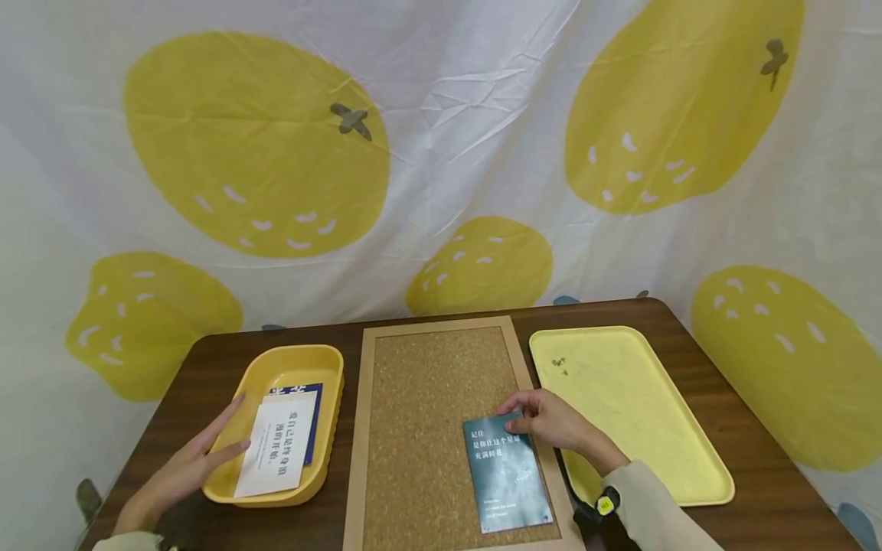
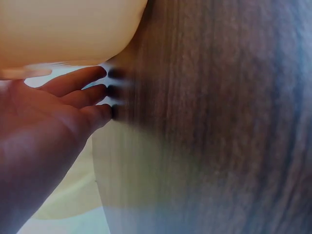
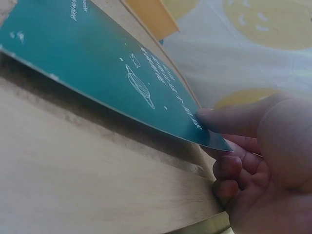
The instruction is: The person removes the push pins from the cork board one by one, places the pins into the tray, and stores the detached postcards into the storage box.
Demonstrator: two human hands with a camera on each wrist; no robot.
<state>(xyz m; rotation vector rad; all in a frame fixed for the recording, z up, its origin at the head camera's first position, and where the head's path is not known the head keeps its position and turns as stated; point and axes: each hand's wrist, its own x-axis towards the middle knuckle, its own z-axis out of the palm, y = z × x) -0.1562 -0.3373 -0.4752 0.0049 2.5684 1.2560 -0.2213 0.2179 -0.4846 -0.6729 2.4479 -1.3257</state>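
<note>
My right hand [image 1: 554, 419] pinches a teal card [image 1: 510, 478] with white print by its far right corner, thumb on top and fingers beneath. That card hangs over the lower right of a cork board [image 1: 420, 428]; in the right wrist view the teal card [image 3: 112, 73] tilts above the wooden frame. At the left, my left hand [image 1: 182, 467] lies along the side of a yellow basin [image 1: 329, 459], thumb reaching over the rim beside a white card [image 1: 272, 451]. Its other fingers [image 2: 80, 80] extend loosely under the basin's edge in the left wrist view.
Beneath the white card in the basin lies a dark blue card [image 1: 313, 428]. A flat yellow tray [image 1: 641, 413] sits right of the board. All stand on a dark wooden table [image 1: 744, 428], with a lemon-print cloth [image 1: 475, 153] hanging behind.
</note>
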